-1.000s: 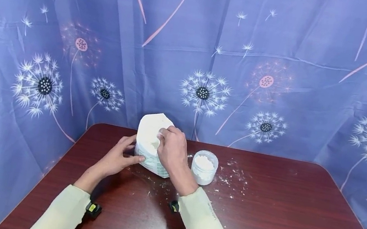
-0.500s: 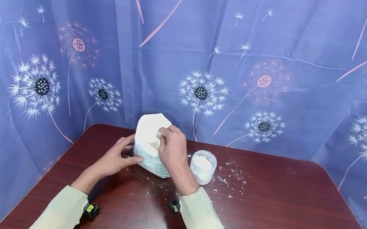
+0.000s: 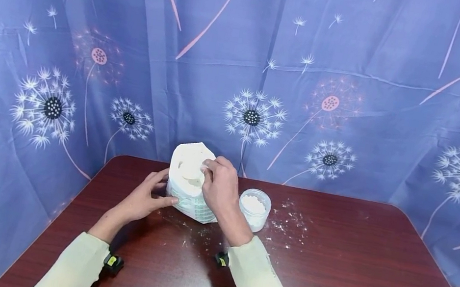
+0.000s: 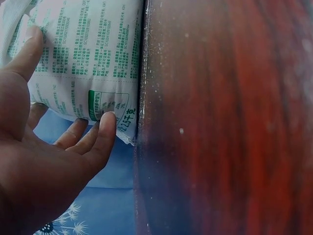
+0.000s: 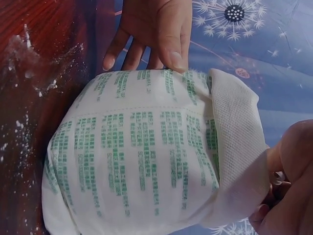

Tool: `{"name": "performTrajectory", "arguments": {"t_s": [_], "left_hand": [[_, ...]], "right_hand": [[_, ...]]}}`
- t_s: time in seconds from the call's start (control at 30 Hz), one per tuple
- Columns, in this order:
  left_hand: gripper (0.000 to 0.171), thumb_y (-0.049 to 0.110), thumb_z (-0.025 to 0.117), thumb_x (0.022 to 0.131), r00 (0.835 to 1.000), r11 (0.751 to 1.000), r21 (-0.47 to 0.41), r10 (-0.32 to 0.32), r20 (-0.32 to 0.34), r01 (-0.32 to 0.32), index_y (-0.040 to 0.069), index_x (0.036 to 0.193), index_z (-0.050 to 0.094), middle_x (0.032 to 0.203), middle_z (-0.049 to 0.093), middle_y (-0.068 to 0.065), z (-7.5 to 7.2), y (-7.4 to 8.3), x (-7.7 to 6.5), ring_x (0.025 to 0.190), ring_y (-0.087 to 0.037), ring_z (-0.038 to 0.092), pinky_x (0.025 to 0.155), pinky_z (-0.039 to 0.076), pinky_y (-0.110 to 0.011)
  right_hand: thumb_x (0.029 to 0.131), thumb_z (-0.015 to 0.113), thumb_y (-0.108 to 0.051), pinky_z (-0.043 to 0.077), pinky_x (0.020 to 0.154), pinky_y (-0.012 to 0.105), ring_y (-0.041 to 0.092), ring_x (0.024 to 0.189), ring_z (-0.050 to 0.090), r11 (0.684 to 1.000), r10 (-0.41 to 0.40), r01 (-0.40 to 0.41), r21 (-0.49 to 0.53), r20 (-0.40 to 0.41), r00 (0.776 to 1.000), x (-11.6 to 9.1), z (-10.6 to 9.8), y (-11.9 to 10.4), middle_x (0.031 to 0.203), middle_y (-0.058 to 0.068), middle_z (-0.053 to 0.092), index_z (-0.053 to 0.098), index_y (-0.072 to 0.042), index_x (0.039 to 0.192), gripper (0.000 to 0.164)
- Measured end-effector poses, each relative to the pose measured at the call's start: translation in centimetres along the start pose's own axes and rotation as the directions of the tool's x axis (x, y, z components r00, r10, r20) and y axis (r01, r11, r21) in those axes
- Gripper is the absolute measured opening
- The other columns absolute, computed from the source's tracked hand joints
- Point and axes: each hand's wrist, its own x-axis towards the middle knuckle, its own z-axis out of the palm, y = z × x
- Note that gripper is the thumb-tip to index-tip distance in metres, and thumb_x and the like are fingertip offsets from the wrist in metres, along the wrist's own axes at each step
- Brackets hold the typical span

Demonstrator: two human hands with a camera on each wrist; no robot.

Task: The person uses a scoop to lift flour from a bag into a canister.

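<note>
A white cloth-like bag point(image 3: 190, 202) with green print and a rolled-down rim stands at the back left of the table, full of white powder. My left hand point(image 3: 143, 200) rests against its left side, thumb on the printed front and fingers spread loosely along the side. At the bag's mouth, my right hand point(image 3: 221, 187) pinches the handle of a pale scoop point(image 3: 192, 170), whose rounded end shows among the powder. In the right wrist view, curled fingers partly hide the handle. Just right of that hand is a clear jar point(image 3: 254, 209) holding white powder.
Spilled powder point(image 3: 291, 224) dots the dark red-brown table point(image 3: 349, 270) right of the jar and in front of the bag. A blue dandelion-print curtain point(image 3: 204, 75) hangs close behind and to the left.
My right hand has shifted slightly up and to the right, and the rounded end of the scoop now shows in the bag's mouth. The left hand stays against the bag.
</note>
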Motion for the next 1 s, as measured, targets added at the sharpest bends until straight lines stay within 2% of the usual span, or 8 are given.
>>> {"name": "performTrajectory", "arguments": {"t_s": [0.27, 0.5, 0.77, 1.0], "left_hand": [[0.086, 0.020, 0.082, 0.096, 1.000, 1.000, 0.017, 0.000, 0.002, 0.000, 0.008, 0.166, 0.033, 0.149, 0.040, -0.027, -0.1, -0.2, 0.0, 0.140, -0.052, 0.050, 0.101, 0.056, -0.053], [0.088, 0.023, 0.083, 0.096, 1.000, 0.999, 0.034, -0.009, 0.009, 0.009, 0.010, 0.167, 0.032, 0.149, 0.040, -0.026, -0.1, -0.4, 0.2, 0.140, -0.051, 0.050, 0.101, 0.057, -0.051], [0.089, 0.023, 0.083, 0.095, 1.000, 0.999, 0.036, -0.020, 0.011, 0.020, 0.013, 0.167, 0.032, 0.151, 0.039, -0.025, -0.1, -0.4, 0.2, 0.142, -0.051, 0.048, 0.104, 0.055, -0.054], [0.086, 0.022, 0.082, 0.097, 1.000, 0.999, 0.041, 0.005, 0.009, -0.005, 0.010, 0.167, 0.033, 0.149, 0.040, -0.026, -0.1, -0.2, -0.1, 0.141, -0.052, 0.048, 0.102, 0.055, -0.056]], "right_hand": [[0.092, 0.077, 0.001, 0.052, 0.061, 0.032, 0.017, 0.064, 0.056, 0.997, 0.048, -0.046, 0.063, -0.027, 0.998, -0.3, -0.5, 0.5, 0.077, 0.007, 0.064, 0.082, 0.001, 0.095, 0.006], [0.093, 0.077, 0.000, 0.054, 0.066, 0.036, 0.021, 0.069, 0.060, 0.992, 0.095, -0.091, 0.093, -0.038, 0.995, -0.5, -1.2, 0.8, 0.084, 0.008, 0.070, 0.083, -0.001, 0.098, 0.008], [0.096, 0.074, -0.001, 0.054, 0.066, 0.034, 0.020, 0.072, 0.061, 0.981, 0.150, -0.144, 0.126, -0.040, 0.988, -0.7, -1.9, 1.2, 0.090, 0.009, 0.072, 0.082, 0.000, 0.102, 0.010], [0.097, 0.075, -0.003, 0.055, 0.070, 0.035, 0.020, 0.078, 0.066, 0.964, 0.217, -0.208, 0.164, -0.038, 0.975, -1.0, -2.5, 1.4, 0.093, 0.007, 0.074, 0.083, -0.001, 0.102, 0.010]]}}
